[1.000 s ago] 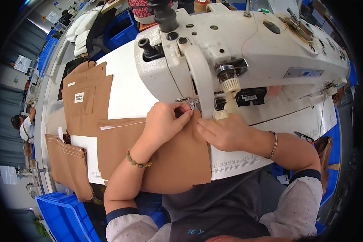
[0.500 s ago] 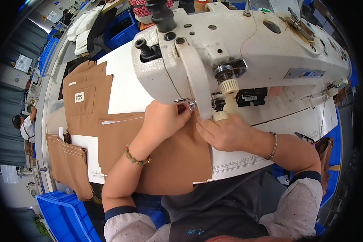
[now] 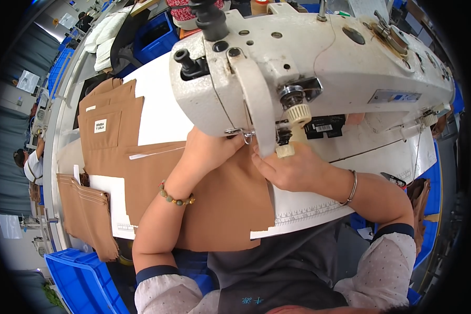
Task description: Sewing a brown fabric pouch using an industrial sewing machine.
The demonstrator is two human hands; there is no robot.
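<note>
A white industrial sewing machine (image 3: 319, 57) fills the top of the view. Under its head lies a tan fabric piece (image 3: 214, 204) on the white table (image 3: 157, 104). My left hand (image 3: 206, 152), with a bead bracelet on the wrist, rests flat on the fabric just left of the needle area. My right hand (image 3: 290, 170), wearing a thin bangle, presses on the fabric right under the machine head, fingers pinched at the cloth's edge. The needle itself is hidden behind the machine's head.
More tan fabric pieces (image 3: 110, 125), one with a small white label, lie stacked at the table's left, and others (image 3: 86, 214) hang over its front edge. Blue plastic bins (image 3: 83, 277) stand at lower left. A ruler strip (image 3: 309, 212) is on the table's front edge. Another person (image 3: 31, 162) sits far left.
The camera has drawn closer to the machine head. Both hands stay on the fabric by the needle, barely shifted.
</note>
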